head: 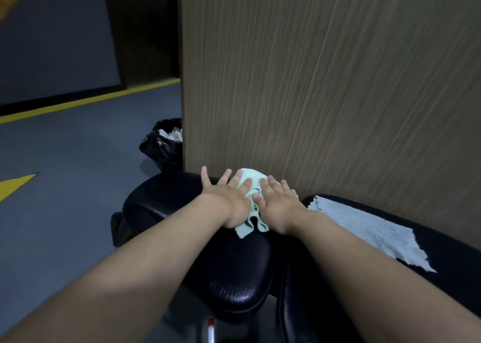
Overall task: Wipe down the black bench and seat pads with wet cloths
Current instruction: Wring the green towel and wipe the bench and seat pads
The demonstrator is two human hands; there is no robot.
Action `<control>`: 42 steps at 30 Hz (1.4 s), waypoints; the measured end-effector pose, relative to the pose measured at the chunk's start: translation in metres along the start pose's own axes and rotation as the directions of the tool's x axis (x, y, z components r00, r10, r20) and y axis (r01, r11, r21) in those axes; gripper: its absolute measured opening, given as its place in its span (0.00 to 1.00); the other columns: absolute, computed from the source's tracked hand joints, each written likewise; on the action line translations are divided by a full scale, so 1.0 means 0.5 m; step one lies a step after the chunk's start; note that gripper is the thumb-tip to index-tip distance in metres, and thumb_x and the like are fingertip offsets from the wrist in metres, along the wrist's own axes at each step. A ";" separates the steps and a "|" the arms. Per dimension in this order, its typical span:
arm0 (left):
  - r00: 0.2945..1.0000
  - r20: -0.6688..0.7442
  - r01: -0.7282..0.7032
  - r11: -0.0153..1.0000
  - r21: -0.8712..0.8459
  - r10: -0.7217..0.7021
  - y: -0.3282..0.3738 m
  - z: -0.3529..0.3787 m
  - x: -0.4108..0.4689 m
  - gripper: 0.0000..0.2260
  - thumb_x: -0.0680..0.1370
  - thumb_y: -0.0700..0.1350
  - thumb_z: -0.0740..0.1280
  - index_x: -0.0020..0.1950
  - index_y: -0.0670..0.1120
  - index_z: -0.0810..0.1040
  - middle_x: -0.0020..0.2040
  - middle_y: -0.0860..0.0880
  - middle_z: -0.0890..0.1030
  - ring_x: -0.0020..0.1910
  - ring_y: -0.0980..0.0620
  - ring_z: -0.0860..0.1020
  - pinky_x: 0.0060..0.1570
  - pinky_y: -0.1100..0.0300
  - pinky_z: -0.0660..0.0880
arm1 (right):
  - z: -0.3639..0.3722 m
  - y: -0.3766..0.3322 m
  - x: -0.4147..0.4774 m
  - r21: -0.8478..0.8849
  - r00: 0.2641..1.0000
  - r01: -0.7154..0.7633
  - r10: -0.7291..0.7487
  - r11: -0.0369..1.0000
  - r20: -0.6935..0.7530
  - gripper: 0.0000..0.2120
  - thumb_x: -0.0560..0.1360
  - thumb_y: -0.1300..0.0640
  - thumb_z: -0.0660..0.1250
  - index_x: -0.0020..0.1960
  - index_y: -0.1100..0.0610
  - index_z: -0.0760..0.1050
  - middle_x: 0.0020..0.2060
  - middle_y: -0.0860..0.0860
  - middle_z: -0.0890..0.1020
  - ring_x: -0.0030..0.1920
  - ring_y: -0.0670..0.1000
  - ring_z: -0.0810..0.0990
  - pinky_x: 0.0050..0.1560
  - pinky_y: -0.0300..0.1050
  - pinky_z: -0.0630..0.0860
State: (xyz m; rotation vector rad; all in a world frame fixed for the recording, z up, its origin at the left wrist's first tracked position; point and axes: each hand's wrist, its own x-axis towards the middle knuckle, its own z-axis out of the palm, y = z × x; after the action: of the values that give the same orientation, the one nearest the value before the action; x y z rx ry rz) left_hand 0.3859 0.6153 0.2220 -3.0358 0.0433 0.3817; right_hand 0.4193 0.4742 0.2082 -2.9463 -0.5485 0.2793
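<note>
A pale green cloth (pixel 252 186) lies bunched on the black seat pad (pixel 229 272), near the pad's far end by the wooden panel. My left hand (pixel 226 199) presses flat on the cloth's left side with fingers spread. On the right side of the cloth my right hand (pixel 279 204) also lies flat, fingers straight. A second black pad (pixel 442 241) runs to the right, and a light blue cloth (pixel 369 230) is spread on it, untouched.
A tall wood-grain panel (pixel 325 82) stands right behind the pads. A black bin bag (pixel 162 144) with crumpled paper sits on the grey floor (pixel 65 186) left of the panel. Yellow lines mark the floor.
</note>
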 end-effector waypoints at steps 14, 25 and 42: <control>0.943 -0.209 -0.250 0.966 0.062 0.257 -0.045 0.120 -0.293 0.31 0.83 0.60 0.41 0.81 0.45 0.39 0.80 0.48 0.35 0.78 0.53 0.33 0.75 0.45 0.32 | 0.069 -0.079 -0.278 -0.187 0.955 0.265 -0.284 0.946 -0.088 0.36 0.76 0.38 0.30 0.79 0.56 0.39 0.76 0.54 0.35 0.77 0.62 0.34 0.76 0.56 0.39; 0.954 -0.173 -0.251 0.968 -0.027 0.243 -0.163 0.108 -0.214 0.37 0.78 0.71 0.42 0.81 0.54 0.37 0.80 0.60 0.36 0.76 0.65 0.34 0.74 0.37 0.33 | 0.058 -0.126 -0.198 -0.159 0.967 0.254 -0.250 0.954 0.045 0.36 0.77 0.38 0.36 0.78 0.54 0.30 0.77 0.56 0.31 0.75 0.62 0.27 0.74 0.61 0.31; 0.982 -0.180 -0.084 0.982 -0.167 0.053 -0.300 0.091 -0.085 0.31 0.82 0.65 0.46 0.82 0.54 0.45 0.81 0.59 0.42 0.79 0.59 0.38 0.71 0.37 0.27 | 0.034 -0.240 0.016 -0.140 0.974 0.225 -0.218 0.964 0.069 0.31 0.82 0.40 0.40 0.80 0.52 0.37 0.79 0.56 0.37 0.77 0.63 0.34 0.76 0.61 0.35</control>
State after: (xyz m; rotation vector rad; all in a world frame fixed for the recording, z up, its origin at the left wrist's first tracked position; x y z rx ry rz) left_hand 0.3392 0.7695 0.2002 -3.2391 0.1330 0.1275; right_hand 0.3819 0.5895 0.2100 -2.9859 -0.9366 0.3050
